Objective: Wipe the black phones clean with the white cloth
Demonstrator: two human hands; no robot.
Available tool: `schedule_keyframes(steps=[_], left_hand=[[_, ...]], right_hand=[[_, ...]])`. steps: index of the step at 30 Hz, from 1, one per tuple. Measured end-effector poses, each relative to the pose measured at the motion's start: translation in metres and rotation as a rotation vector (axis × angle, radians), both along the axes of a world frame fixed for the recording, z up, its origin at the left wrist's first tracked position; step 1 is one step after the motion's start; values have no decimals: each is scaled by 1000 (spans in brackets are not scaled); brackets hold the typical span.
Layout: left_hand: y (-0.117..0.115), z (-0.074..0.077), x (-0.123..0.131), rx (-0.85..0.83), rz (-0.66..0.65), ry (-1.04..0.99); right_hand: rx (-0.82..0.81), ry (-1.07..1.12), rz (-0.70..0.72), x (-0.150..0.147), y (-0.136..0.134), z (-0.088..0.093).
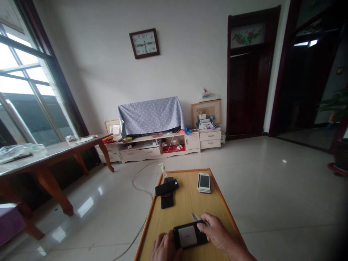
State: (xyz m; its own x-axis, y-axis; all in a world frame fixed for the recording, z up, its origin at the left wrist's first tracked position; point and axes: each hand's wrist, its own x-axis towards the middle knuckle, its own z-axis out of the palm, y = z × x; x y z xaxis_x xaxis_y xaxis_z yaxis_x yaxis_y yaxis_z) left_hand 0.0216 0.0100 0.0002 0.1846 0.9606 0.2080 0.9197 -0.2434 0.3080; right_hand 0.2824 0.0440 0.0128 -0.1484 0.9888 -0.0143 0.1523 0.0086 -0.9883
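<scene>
A black phone (190, 235) lies low over the near part of the wooden table, with a silver rectangular battery (188, 236) showing in its face. My left hand (163, 247) is closed at the phone's left end. Between the fingers of my right hand (214, 230) is a thin grey-white piece (195, 217), pressed at the phone's upper right edge; its exact kind is too blurred to tell. Farther up the table, several dark phones (166, 188) lie crossed in a loose pile on the left. White phones (204, 182) are stacked on the right.
A pump bottle (162, 169) stands at the far left corner of the orange-edged table (187, 214). A cable (136, 186) runs over the tiled floor on the left. Beyond are a low white cabinet (141, 154), a dining table (62, 154) and a potted plant (341, 152).
</scene>
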Motion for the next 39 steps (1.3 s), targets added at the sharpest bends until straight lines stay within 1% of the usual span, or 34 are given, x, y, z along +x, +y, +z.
schedule_keyframes(steps=[4,7,10,14,15,19,22,24,25,27,29,30,31,33,36,39], left_hand=[[2,0,0,-28,-7,11],[5,-4,1,-34,11,47],[11,-11,0,-84,-6,97],[21,-26,-8,-148,-91,116],[23,-30,-10,-142,-110,115],[25,-45,-14,18,-55,90],[24,-49,-13,92,-50,58],[23,-45,-12,95,-49,48],[22,-41,-13,78,-52,49],[18,-28,-13,14,-76,54],[13,-12,-12,-69,-171,47],[10,-5,-11,-83,-179,39],[7,2,-9,-84,-158,35],[1,12,-5,-77,-137,27],[-5,16,-2,-55,-125,3],[-6,13,-3,-32,-138,-21]], right_hand=[[-37,-12,18,1,3,2],[-68,-29,29,1,6,2],[-92,-43,37,1,10,-1],[-118,-53,3,0,17,-11],[-124,-52,-14,0,18,-14],[-150,-50,-97,-2,23,-24],[-166,-49,-157,-1,25,-29],[-163,-54,-205,-1,26,-31],[-156,-57,-232,-1,26,-31],[-133,-62,-287,1,27,-31],[-103,-61,-336,5,28,-29],[-87,-61,-358,8,28,-28],[-73,-61,-377,11,28,-26],[-44,-69,-404,17,27,-23],[11,-92,-413,20,24,-19],[48,-153,-384,12,19,-21]])
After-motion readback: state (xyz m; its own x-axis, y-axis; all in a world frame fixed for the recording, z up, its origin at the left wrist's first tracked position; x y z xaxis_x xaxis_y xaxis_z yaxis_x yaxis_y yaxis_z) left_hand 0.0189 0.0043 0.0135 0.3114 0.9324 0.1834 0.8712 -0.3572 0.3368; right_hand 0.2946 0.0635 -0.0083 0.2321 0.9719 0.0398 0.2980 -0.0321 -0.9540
